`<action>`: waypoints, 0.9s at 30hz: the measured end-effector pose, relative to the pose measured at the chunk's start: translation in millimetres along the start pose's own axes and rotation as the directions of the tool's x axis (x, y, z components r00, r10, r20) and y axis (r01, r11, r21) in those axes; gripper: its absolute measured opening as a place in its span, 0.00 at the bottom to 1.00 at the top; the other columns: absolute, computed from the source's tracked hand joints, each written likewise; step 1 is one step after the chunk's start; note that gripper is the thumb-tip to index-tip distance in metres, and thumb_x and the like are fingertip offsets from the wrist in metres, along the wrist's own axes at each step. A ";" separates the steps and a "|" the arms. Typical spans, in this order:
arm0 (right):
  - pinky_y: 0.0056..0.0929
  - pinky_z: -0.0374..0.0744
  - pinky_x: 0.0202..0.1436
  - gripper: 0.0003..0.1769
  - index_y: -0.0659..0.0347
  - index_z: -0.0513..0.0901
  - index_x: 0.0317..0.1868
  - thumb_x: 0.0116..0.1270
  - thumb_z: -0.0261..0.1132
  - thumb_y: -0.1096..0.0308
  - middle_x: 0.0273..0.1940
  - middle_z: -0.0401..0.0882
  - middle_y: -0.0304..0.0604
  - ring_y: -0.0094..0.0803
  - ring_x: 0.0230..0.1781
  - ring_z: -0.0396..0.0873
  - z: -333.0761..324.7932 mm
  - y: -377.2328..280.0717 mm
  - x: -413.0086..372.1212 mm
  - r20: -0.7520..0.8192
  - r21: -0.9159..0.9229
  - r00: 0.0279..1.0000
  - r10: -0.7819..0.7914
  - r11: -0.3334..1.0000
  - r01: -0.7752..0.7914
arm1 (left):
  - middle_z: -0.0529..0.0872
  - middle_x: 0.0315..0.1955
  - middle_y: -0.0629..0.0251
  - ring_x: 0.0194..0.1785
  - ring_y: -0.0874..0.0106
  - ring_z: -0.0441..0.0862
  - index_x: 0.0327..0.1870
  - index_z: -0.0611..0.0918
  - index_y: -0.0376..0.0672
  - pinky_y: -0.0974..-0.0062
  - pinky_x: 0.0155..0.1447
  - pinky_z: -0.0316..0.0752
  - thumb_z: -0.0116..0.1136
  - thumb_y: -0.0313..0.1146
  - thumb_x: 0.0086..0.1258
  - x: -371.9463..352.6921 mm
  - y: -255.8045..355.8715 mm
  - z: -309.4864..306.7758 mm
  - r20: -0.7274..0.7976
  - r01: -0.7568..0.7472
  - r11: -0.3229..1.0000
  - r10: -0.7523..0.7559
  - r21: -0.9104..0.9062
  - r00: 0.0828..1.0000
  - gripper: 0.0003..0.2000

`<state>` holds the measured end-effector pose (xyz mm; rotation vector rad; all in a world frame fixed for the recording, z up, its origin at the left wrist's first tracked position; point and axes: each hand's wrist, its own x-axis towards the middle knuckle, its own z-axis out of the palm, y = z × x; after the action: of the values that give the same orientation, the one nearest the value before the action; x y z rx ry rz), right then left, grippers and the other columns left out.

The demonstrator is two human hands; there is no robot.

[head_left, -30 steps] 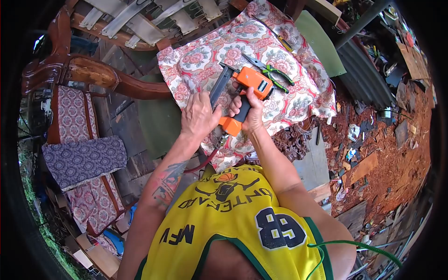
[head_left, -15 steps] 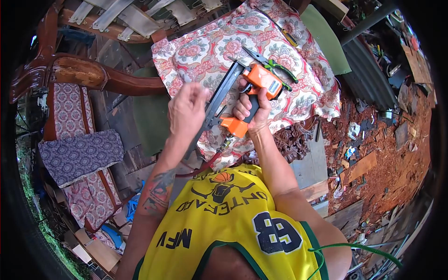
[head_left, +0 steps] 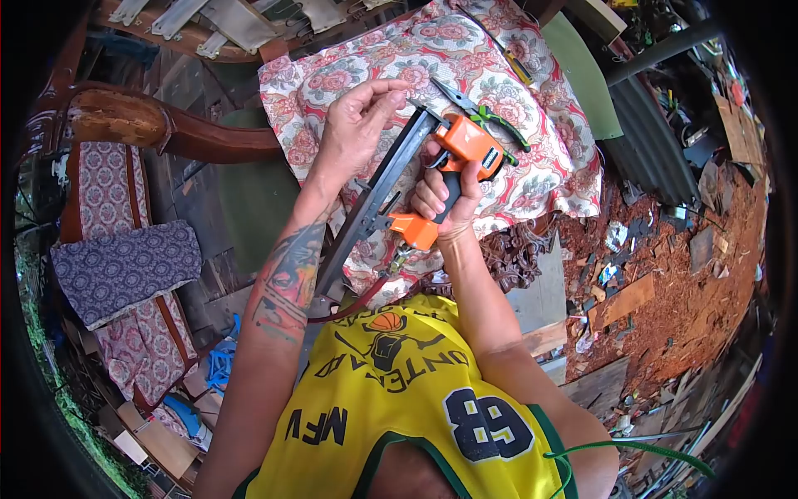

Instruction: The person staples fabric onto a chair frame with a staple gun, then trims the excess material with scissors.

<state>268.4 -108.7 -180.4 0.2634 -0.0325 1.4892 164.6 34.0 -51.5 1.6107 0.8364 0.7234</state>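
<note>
My right hand [head_left: 449, 195] is wrapped round the dark grip of an orange air nail gun [head_left: 470, 141]. Its long black magazine [head_left: 378, 187] slants down towards my body, and a red air hose [head_left: 357, 303] joins at the orange base. Left of the gun's nose is my left hand [head_left: 353, 129], thumb and forefinger pinched; whatever is between the tips is too small to make out. Beneath both hands lies a floral cushion [head_left: 332, 79]. Long-nose pliers [head_left: 486, 116] with green and black handles rest on it, just beyond the gun.
A screwdriver [head_left: 519, 66] with a yellow and black handle lies on the cushion's far right. Curved wooden furniture [head_left: 208, 133] extends at left, above a patterned blue cushion [head_left: 129, 270]. Scraps and boards litter the reddish ground [head_left: 682, 308] at right.
My left hand has moved up and slightly right, towards the gun's nose, its thumb and forefinger now stretched forward. The nail gun stays almost in place in my right hand. The view has shifted slightly.
</note>
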 end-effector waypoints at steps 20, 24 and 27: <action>0.29 0.74 0.21 0.48 0.61 0.72 0.74 0.70 0.64 0.28 0.21 0.68 0.33 0.25 0.16 0.67 4.7 -1.5 3.7 -0.043 0.133 0.999 -0.015 0.991 0.020 | 0.90 0.44 0.64 0.49 0.77 0.86 0.54 0.85 0.34 0.79 0.56 0.83 0.61 0.30 0.82 7.4 -10.0 8.5 -0.115 0.022 0.999 -0.027 -0.045 0.993 0.10; 0.26 0.75 0.21 0.50 0.58 0.72 0.75 0.67 0.67 0.27 0.21 0.68 0.33 0.23 0.16 0.67 3.0 -3.8 0.5 -0.013 0.186 1.000 0.002 0.983 0.001 | 0.89 0.47 0.62 0.53 0.77 0.85 0.58 0.85 0.34 0.78 0.58 0.82 0.62 0.26 0.80 9.0 -5.1 21.9 -0.105 -0.031 0.986 0.014 -0.164 0.994 0.11; 0.26 0.76 0.22 0.51 0.58 0.72 0.76 0.66 0.67 0.27 0.22 0.69 0.33 0.23 0.17 0.68 0.2 -5.4 -2.4 0.056 0.233 0.998 0.012 0.972 -0.025 | 0.88 0.48 0.62 0.53 0.78 0.85 0.62 0.83 0.35 0.77 0.58 0.82 0.62 0.24 0.79 4.0 3.6 27.8 0.075 -0.049 0.999 0.048 0.013 0.996 0.14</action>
<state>273.5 -111.4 -181.4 0.4944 0.0979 1.5052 190.1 21.7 -53.0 1.6660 0.7528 0.6887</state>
